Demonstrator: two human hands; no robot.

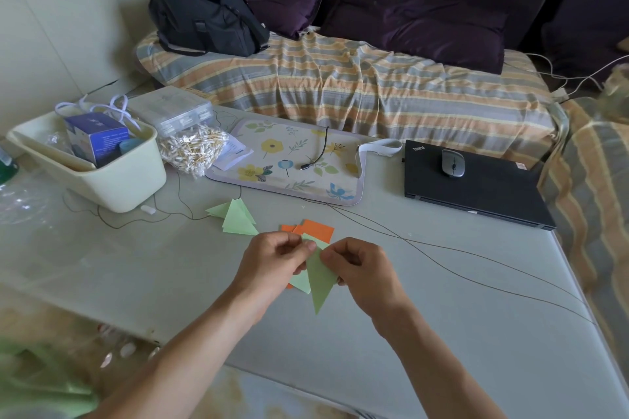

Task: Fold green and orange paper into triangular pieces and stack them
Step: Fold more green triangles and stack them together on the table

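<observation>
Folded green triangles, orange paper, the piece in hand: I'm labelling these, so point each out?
folded green triangles (238,219), head view, front triangle's face.
orange paper (318,228), head view, top sheet.
green piece (320,279), head view, middle, held by both hands.

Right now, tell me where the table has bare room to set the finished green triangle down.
Bare table lies right of the right hand, below the laptop, crossed only by thin wires. More lies left of the left hand, below the cream bin. It is crowded beyond the hands: folded green triangles, orange paper, floral mat.
</observation>
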